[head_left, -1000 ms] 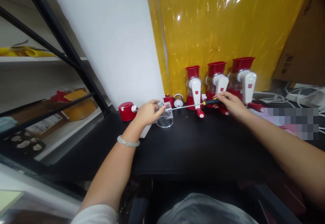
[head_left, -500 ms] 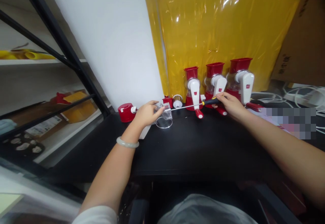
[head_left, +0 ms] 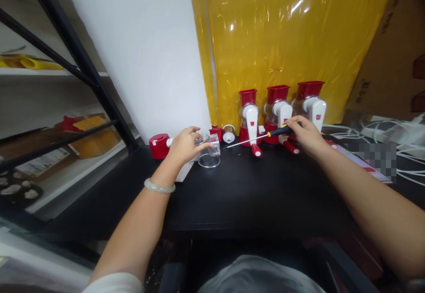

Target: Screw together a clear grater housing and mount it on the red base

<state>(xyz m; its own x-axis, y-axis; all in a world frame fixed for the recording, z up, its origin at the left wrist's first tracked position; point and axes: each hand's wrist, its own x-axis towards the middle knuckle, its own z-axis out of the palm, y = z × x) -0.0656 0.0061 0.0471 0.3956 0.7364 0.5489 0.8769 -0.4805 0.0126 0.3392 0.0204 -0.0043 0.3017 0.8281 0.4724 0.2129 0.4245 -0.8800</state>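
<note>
My left hand [head_left: 186, 146] is closed on a clear plastic grater body [head_left: 210, 158] that rests on the black table; my palm hides part of it. A white part sticks out below that hand. In my right hand [head_left: 303, 131] is a screwdriver [head_left: 280, 131] with a black and yellow handle. Its long metal shaft points left, and the tip is just right of the clear body, apart from it. A red base [head_left: 159, 146] lies left of my left hand. Behind the clear body are a small red part [head_left: 216, 134] and a metal grater drum [head_left: 229, 133].
Several red and white rotary graters, among them a near one [head_left: 250, 122], stand along the yellow-wrapped panel [head_left: 282, 32]. White cables [head_left: 381, 140] and a flat printed sheet [head_left: 361, 162] lie at the right. A black-framed shelf [head_left: 99, 94] is on the left.
The screwdriver has drawn back to the right, its tip now out of the clear body. My left hand keeps its hold on the clear body. The whole view has shifted slightly.
</note>
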